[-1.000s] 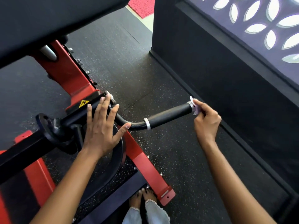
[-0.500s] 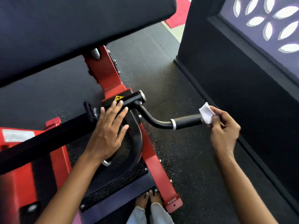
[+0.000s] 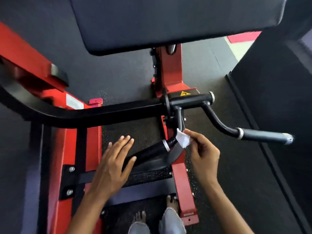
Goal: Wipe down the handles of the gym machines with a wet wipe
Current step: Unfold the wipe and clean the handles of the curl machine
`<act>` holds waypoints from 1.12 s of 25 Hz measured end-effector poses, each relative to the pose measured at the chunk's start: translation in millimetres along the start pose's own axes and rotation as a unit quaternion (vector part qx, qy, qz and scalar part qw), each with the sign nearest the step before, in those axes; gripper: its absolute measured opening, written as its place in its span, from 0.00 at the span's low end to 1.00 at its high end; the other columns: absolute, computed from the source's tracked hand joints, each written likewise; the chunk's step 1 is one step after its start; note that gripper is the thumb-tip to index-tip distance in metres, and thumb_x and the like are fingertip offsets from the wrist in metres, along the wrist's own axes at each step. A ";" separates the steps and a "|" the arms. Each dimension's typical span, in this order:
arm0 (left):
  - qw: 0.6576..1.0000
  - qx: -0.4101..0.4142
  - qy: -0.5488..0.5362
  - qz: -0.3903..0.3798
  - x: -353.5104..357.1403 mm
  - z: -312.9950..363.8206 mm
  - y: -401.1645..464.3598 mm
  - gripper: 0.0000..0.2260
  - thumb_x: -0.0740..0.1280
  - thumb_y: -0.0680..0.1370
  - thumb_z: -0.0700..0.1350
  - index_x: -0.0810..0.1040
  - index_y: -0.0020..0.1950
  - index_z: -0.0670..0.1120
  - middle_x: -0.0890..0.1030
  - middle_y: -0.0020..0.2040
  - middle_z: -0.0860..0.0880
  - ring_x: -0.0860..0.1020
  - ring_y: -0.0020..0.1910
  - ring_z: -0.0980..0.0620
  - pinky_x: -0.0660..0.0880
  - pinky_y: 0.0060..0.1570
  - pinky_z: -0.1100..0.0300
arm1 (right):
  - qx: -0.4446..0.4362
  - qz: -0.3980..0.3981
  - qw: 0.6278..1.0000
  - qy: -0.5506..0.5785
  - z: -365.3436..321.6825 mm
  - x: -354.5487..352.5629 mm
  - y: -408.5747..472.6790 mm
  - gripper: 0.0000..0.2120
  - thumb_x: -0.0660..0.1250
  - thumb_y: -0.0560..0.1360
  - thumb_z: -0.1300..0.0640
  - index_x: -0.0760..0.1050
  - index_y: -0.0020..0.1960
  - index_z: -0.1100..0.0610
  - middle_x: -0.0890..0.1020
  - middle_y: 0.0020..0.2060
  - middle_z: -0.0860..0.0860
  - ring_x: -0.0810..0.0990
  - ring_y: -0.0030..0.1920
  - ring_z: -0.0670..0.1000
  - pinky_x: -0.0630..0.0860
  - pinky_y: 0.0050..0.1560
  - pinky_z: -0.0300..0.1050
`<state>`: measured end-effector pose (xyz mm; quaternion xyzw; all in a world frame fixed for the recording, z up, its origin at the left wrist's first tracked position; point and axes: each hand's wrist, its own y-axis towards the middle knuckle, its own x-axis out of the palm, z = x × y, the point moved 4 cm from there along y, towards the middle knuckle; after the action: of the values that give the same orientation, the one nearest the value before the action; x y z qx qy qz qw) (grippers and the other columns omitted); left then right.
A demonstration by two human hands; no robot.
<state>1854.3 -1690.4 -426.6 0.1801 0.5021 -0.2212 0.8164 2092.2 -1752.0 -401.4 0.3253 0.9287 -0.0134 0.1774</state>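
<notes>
Right hand: pinching wet wipe against bend of near handle.
Left hand: spread flat over near grip.
Handles: two; far handle free, wall close beyond.
Feet: two, bare.

A yellow triangular warning sign sits on a black plate atop the machine's red upright, just behind the black pivot bar (its pictogram is too small to make out). A white label on the red frame at left is blurred and unreadable.
</notes>
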 end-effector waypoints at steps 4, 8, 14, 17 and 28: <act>0.997 -0.061 -0.040 -0.012 7.8 -32.2 -42.8 0.24 0.54 0.79 0.56 0.66 0.72 0.45 0.71 0.69 0.48 0.68 0.69 0.51 0.67 0.67 0.52 | -0.198 -0.082 0.959 -0.184 -10.6 50.0 -32.4 0.14 0.61 0.72 0.70 0.78 0.56 0.66 0.81 0.53 0.55 0.78 0.54 0.48 0.73 0.58 0.36; 0.995 -0.056 -0.079 -0.018 15.4 -33.9 -53.5 0.23 0.53 0.80 0.53 0.67 0.71 0.43 0.74 0.66 0.46 0.73 0.64 0.50 0.70 0.64 0.57 | -0.269 -0.112 0.906 -0.308 -9.1 68.5 -45.9 0.13 0.62 0.72 0.65 0.79 0.53 0.66 0.81 0.52 0.58 0.78 0.56 0.56 0.72 0.60 0.46; 0.999 -0.037 0.014 0.027 -3.9 -45.8 -32.7 0.25 0.52 0.80 0.53 0.63 0.74 0.42 0.66 0.73 0.45 0.63 0.72 0.48 0.64 0.69 0.46 | -0.284 -0.138 0.877 -0.362 -19.0 68.9 -42.0 0.14 0.67 0.67 0.76 0.78 0.51 0.67 0.80 0.48 0.58 0.76 0.47 0.59 0.77 0.47 0.52; 0.992 -0.039 0.108 0.055 -31.7 -72.0 15.0 0.27 0.53 0.80 0.54 0.59 0.75 0.41 0.60 0.75 0.43 0.58 0.74 0.44 0.55 0.72 0.46 | -0.264 -0.130 0.873 -0.389 -17.7 76.9 -51.7 0.23 0.69 0.63 0.77 0.76 0.57 0.68 0.77 0.52 0.60 0.74 0.48 0.58 0.78 0.45 0.49; 0.977 0.033 0.211 -0.017 -18.0 -103.6 64.5 0.28 0.49 0.80 0.55 0.56 0.75 0.40 0.61 0.75 0.42 0.59 0.74 0.43 0.51 0.72 0.42 | -0.219 -0.130 0.904 -0.342 -11.8 83.4 -60.1 0.16 0.68 0.71 0.71 0.77 0.58 0.65 0.77 0.56 0.57 0.73 0.54 0.54 0.76 0.54 0.46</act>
<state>1805.4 -1579.7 -450.4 0.2411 0.6586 -0.2090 0.6815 1991.3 -1747.7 -424.0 0.1302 0.8243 0.0572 0.5481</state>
